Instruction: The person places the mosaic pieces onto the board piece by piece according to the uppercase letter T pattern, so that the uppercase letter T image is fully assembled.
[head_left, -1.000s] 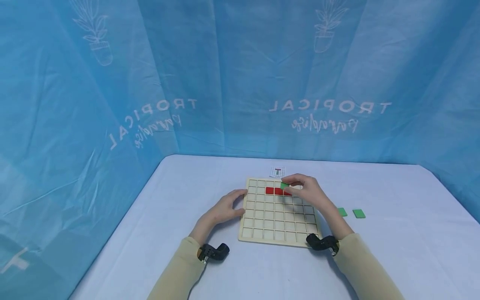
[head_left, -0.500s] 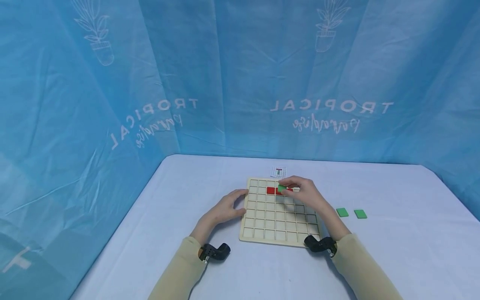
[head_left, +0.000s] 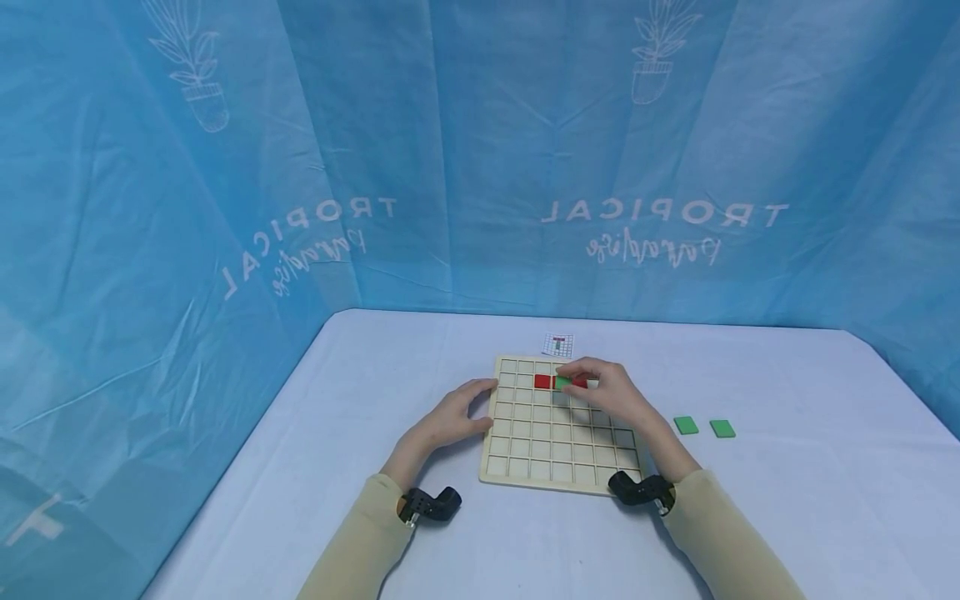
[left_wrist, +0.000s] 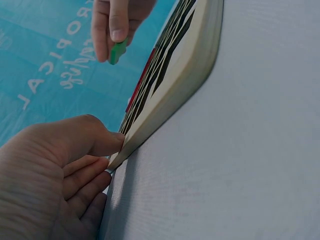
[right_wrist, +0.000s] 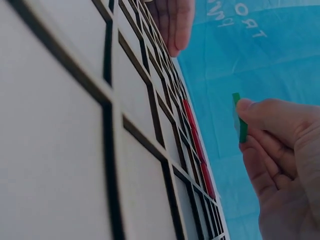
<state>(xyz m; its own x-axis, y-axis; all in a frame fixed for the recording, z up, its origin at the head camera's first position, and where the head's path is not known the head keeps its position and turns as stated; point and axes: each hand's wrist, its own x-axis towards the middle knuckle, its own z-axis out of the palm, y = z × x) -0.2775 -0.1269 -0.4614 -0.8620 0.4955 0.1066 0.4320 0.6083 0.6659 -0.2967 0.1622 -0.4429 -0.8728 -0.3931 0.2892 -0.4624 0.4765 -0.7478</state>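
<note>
A pale wooden grid board [head_left: 551, 450] lies on the white table. My left hand [head_left: 448, 414] touches its left edge with thumb and fingertips spread apart along it. Between thumb and fingers, my right hand [head_left: 615, 393] pinches a green square tile [right_wrist: 240, 117], held above the board. In the head view the green tile overlaps the row of red tiles [head_left: 542, 381] set in squares near the board's far side, partly hiding them. The right wrist view shows the red tiles [right_wrist: 196, 135] lined up end to end.
Two more green tiles [head_left: 686, 425] lie on the table right of the board, near my right forearm. Just beyond the board's far edge is a small printed grid card [head_left: 558, 344] with a red and green T pattern. Blue curtains [head_left: 487, 167] stand behind and at the left.
My right hand has moved slightly left and nearer with the green tile, from beyond the red row to over it. The left hand stays at the board's edge.
</note>
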